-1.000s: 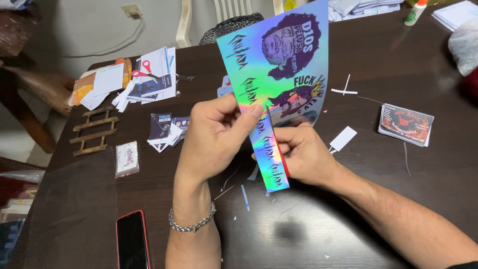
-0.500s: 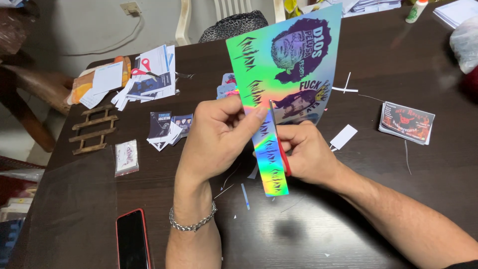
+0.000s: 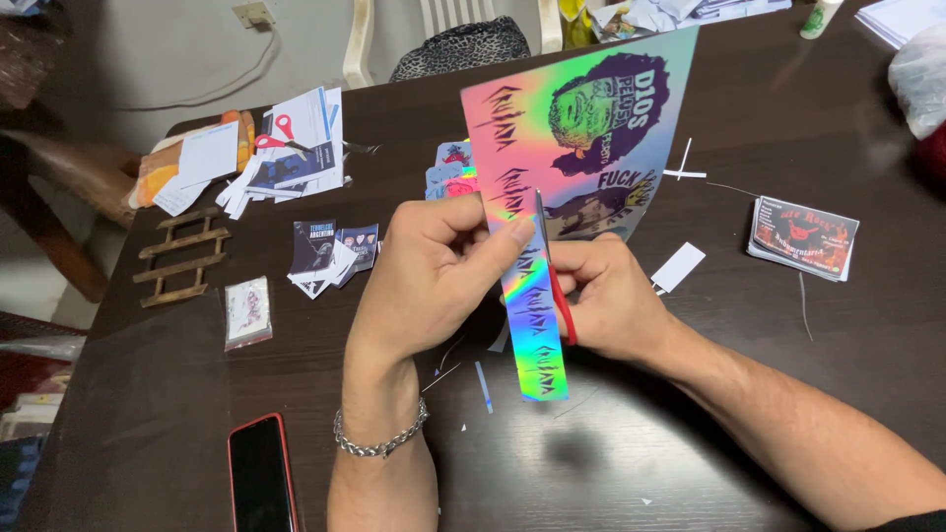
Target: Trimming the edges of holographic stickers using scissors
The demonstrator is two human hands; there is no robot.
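the left hand (image 3: 434, 271) pinches the near edge of a shiny holographic rainbow sticker sheet (image 3: 591, 128) printed with dark faces and lettering, thumb and fingers closed on it just where a narrow strip (image 3: 532, 325) hangs down, nearly cut free. the sheet is held up off the dark wooden table (image 3: 808, 394), tilted away from the person. the right hand (image 3: 611, 296) is closed around red-handled scissors (image 3: 557, 286), whose grey blades point up the sheet along the cut line, seemingly partly closed, though the handle grip is mostly hidden behind the strip.

to do this cut well, it seems wise to hold the sheet taut close beside the blades so the foil does not buckle, and to run the blades parallel to the row of dark lettering rather than drifting into it. feeding the sheet into the scissors with long, steady bites should give a cleaner edge than short snips. the dangling strip could twist and pull the line off, so the left thumb does well to steady it.
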